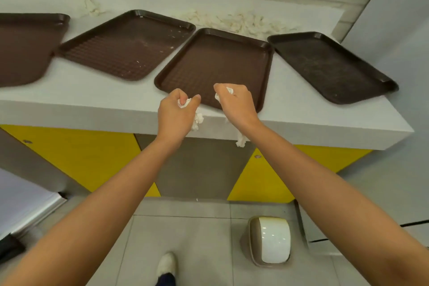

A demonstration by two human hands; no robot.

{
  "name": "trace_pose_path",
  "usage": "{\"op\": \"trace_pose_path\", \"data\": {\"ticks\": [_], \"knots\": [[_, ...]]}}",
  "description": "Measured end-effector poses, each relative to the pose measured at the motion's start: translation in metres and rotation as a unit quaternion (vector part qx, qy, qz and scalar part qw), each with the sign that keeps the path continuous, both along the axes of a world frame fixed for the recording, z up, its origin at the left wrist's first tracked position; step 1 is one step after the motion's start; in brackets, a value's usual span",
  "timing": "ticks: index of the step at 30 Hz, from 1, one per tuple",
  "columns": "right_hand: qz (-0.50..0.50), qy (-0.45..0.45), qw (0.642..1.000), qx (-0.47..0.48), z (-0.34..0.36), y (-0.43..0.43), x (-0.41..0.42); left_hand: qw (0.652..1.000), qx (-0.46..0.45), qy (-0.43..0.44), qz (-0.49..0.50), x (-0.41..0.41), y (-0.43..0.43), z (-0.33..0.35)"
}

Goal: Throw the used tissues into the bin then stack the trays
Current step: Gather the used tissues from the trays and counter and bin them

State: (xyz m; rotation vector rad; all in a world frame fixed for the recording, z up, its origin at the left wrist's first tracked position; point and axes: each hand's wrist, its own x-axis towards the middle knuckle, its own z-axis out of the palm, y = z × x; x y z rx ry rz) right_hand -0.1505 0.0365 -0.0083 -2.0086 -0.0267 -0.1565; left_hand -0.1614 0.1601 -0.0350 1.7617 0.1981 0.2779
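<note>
At the counter's (92, 104) front edge, both of my hands sit close together, arms stretched forward and bare to the elbow, backs of the hands up.

Left hand (175, 115): curled into a loose fist, thumb pressed toward the forefinger. It grips a wad of white tissue (197, 118); part shows between the fingers, the rest hangs below the palm, past the counter edge.

Right hand (235, 104): also closed, knuckles up, wrist slightly bent. It clutches a second tissue (241, 140); a bit pokes out on top by the knuckles, and a long tail dangles under the wrist in front of the cabinet.

Both hands hover over the near corner of the middle tray (220, 62). I cannot tell whether either touches it.

Four brown trays lie flat on the counter, side by side, none stacked: far-left tray (25, 49), partly cut off by the frame; second tray (130, 42), angled, with crumbs on it; the middle tray; and right tray (329, 65), darker, near the counter's right end.

More tissues: a heap (243, 22) behind the middle tray by the wall, and a small clump (92, 7) behind the second tray.

Bin (269, 240): on the floor, lower right, below my right forearm, its white swing lid shut. My shoe (166, 263) is just left of it.
</note>
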Motion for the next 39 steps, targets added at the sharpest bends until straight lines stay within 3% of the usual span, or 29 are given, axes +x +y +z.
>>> {"op": "trace_pose_path", "data": {"ticks": [10, 19, 23, 30, 37, 39], "knots": [[0.043, 0.068, 0.997, -0.019, -0.065, -0.150, -0.106, 0.998, 0.000, 0.064, 0.009, -0.109, -0.147, -0.068], [0.050, 0.183, 0.982, -0.006, -0.149, -0.247, -0.159, 0.982, 0.091, 0.156, -0.052, -0.158, -0.229, -0.134], [0.047, 0.228, 0.972, -0.005, -0.189, -0.282, -0.168, 0.965, 0.090, 0.207, -0.134, -0.170, -0.250, -0.173], [-0.040, 0.310, 0.949, 0.037, -0.260, -0.318, -0.183, 0.938, 0.062, 0.297, -0.166, -0.175, -0.276, -0.238], [-0.129, 0.393, 0.910, -0.003, -0.356, -0.327, -0.185, 0.907, 0.046, 0.380, -0.177, -0.173, -0.291, -0.332], [-0.152, 0.428, 0.890, 0.044, -0.385, -0.326, -0.181, 0.896, 0.035, 0.406, -0.175, -0.171, -0.295, -0.362]]}}
